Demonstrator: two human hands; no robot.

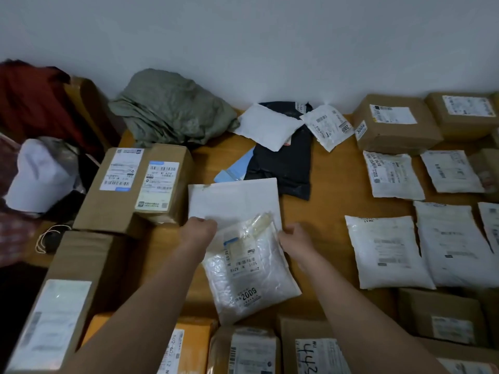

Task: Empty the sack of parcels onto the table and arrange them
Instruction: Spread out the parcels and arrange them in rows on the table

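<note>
Nearest you, a row of brown cardboard boxes (318,346) lines the front edge of the orange-brown wooden table (324,211), beside an orange padded mailer (189,344). Just beyond them lies a white bubble-wrap mailer with a printed label (251,279), overlapped at its far end by a flat white poly envelope (232,201). Your left hand (198,233) is closed on the near left edge of the envelope; your right hand (294,238) pinches the right edge where the two packets meet. Which of the two that hand actually holds cannot be told.

To do this step well, separate the packets first: lift the envelope clear with both hands so the mailer underneath does not drag. Turn it label-up if a label is on the hidden face. The bare strip of table to the right looks the likeliest slot, squared to the white poly bags in a grid (386,252) on that side, edges parallel and not overlapping.

Farther off, a black poly bag (283,168) and two small white packets (266,126) remain unsorted. The emptied grey-green woven sack (170,109) lies crumpled against the wall.
</note>
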